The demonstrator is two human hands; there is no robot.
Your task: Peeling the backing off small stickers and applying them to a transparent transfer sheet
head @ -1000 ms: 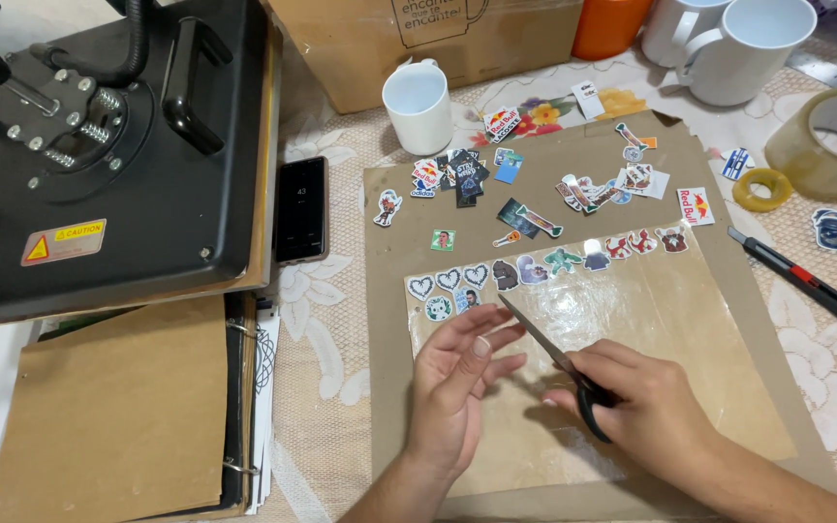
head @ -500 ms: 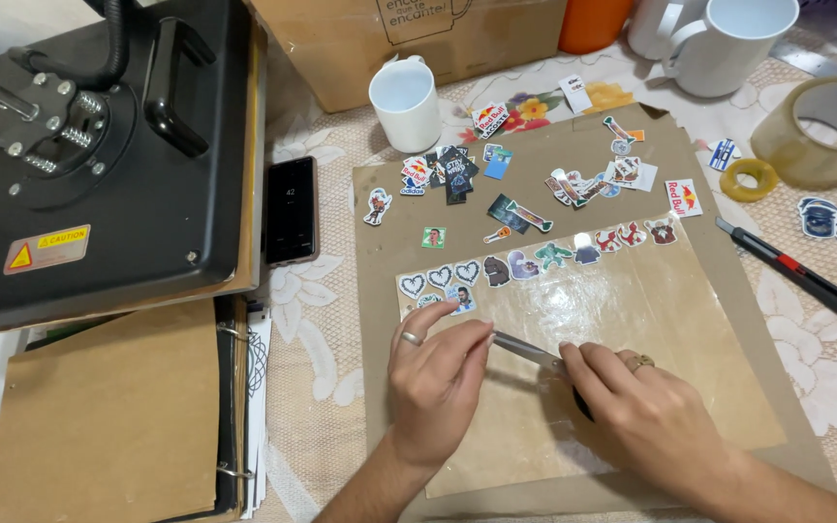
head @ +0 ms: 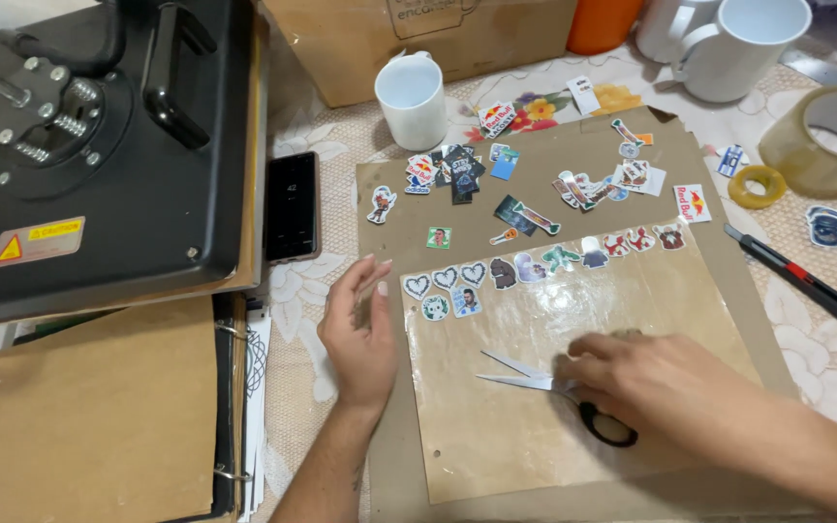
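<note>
My right hand [head: 646,380] rests on a pair of black-handled scissors [head: 554,385] that lie on a glossy clear sheet [head: 573,387], blades slightly apart and pointing left. The sheet lies on a brown cardboard board [head: 394,203]. A row of small cut-out stickers [head: 535,263] runs along the sheet's top edge. My left hand [head: 360,334] lies flat at the sheet's left edge, fingers apart, holding nothing. Several loose stickers [head: 457,174] are scattered on the cardboard above.
A black heat press [head: 99,136] fills the upper left, with a dark phone [head: 292,205] beside it. A brown ring binder [head: 99,416] lies lower left. White mugs [head: 412,100] [head: 743,48], tape rolls [head: 825,136], a red-and-black utility knife [head: 806,281] and a cardboard box [head: 418,39] surround the board.
My left hand has slid left off the sheet to its edge. My right hand has lowered the scissors flat onto the sheet.
</note>
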